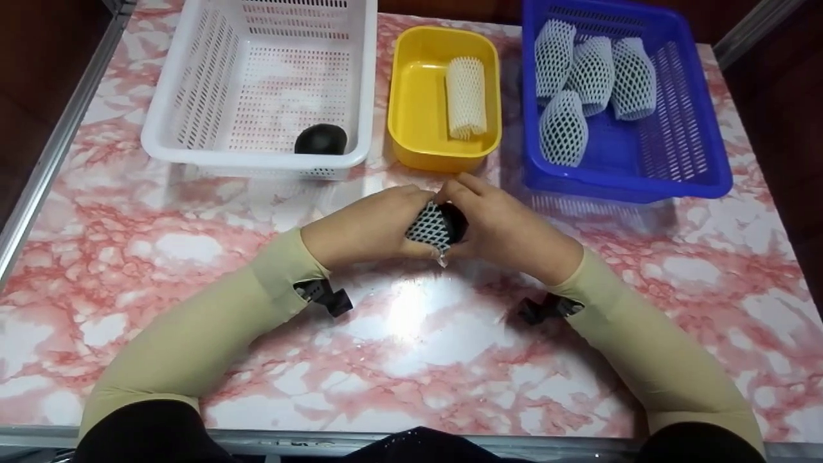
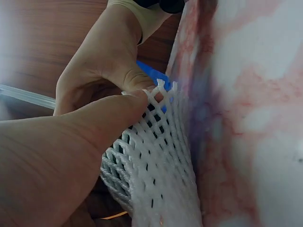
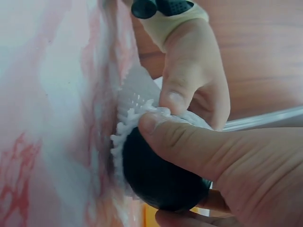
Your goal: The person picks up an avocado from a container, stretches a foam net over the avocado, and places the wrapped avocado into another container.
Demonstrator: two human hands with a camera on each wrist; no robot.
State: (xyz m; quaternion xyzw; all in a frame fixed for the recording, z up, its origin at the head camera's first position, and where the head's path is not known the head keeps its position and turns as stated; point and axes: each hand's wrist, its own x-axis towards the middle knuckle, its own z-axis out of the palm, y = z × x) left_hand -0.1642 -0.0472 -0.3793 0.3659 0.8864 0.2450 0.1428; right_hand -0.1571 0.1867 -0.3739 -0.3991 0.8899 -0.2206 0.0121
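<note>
Over the middle of the table, both hands meet around a white foam net sleeve and a dark, smooth, oval fruit. My left hand grips the sleeve, thumb along its near side. My right hand holds the fruit from the right. In the right wrist view the fruit sits partly inside the net's mouth, its rounded end bare, with the right thumb at the net's edge. The left wrist view shows the mesh stretched wide, both thumbs close together at its rim.
A white basket at the back left holds another dark fruit. Behind the hands, a yellow tub contains a rolled foam net. The blue basket at the back right holds several net-covered pieces.
</note>
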